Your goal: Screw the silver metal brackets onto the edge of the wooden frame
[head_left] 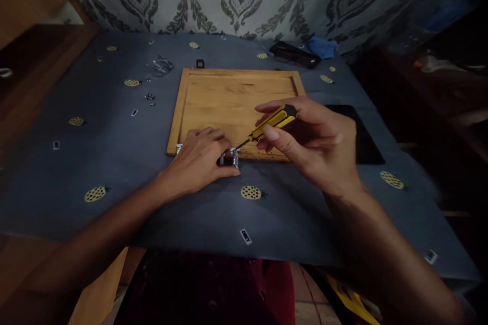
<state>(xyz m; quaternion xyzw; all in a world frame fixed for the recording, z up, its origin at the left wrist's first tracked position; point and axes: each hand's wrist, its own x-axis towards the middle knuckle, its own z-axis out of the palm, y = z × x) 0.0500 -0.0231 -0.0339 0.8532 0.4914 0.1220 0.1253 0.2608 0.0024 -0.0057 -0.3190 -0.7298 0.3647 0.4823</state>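
A wooden panel (229, 106) with a raised frame lies on the cloth-covered table. My left hand (202, 157) rests on its near edge, thumb below and fingers above, pinching a shiny metal fitting (235, 160) with a dark middle. The fitting's exact kind is unclear, and my fingers cover part of it. In my right hand (320, 137) is a screwdriver (272, 124) with a yellow and black handle. Its shaft slants down to the left, with the tip at the top of the fitting. Another bit of bright metal (178, 148) shows at the panel's near left corner.
Several small screws (150, 96) lie left of the panel, below a tangle of thin cable (162, 66). Behind the panel are a small black square piece (200, 64), a dark case (293, 55) and a blue cloth (323, 47). A flat black slab (364, 137) lies to the right.
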